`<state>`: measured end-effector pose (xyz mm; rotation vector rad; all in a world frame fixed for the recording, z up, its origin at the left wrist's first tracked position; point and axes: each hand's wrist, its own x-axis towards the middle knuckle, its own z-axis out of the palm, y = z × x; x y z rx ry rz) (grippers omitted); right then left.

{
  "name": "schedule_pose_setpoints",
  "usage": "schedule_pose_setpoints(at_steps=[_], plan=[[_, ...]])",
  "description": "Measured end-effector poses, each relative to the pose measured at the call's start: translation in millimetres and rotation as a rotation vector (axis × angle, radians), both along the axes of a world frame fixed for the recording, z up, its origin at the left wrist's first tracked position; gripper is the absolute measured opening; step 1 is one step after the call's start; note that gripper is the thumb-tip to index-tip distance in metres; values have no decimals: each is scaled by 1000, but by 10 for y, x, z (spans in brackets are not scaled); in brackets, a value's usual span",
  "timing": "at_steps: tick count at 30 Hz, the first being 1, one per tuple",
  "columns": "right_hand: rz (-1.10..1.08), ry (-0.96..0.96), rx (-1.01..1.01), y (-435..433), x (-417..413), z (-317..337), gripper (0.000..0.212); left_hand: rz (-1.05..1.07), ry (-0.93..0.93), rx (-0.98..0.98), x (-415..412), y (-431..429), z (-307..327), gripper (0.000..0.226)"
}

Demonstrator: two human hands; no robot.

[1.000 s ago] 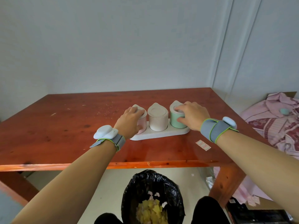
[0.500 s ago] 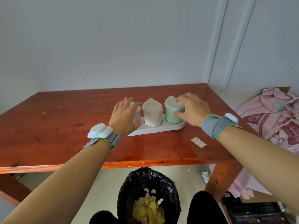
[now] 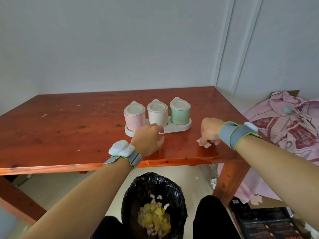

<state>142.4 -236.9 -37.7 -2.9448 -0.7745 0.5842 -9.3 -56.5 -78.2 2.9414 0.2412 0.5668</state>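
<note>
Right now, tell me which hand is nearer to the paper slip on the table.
Right. The right hand is on the paper slip, fingers curled onto it; the left hand hovers apart to the slip's left, before the white tray.

Left wrist: is wearing a grey band [image 3: 133, 158] edged in green, carrying a white pod [image 3: 120, 149].
Right wrist: is wearing a wider grey band [image 3: 233, 135] and a second pod [image 3: 250, 127].
Legs: are wearing dark trousers [image 3: 214, 218].
</note>
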Motion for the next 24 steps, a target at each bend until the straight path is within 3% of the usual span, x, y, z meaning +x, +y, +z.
schedule_pose_setpoints(at_steps=[9,15,20,24], plan=[[-85,132,179,-72,72,-92,23,43,37,-43,-159,66,-231,26],[-113,280,619,16,-64,-161,12,78,-37,-218,-216,130,-318,17],[-113,619,865,246,-296,-120,13,126,-163,-553,-273,230,-381,9],[-77,688,922,469,-471,-218,12,164,-155,-847,-301,314,-328,7]])
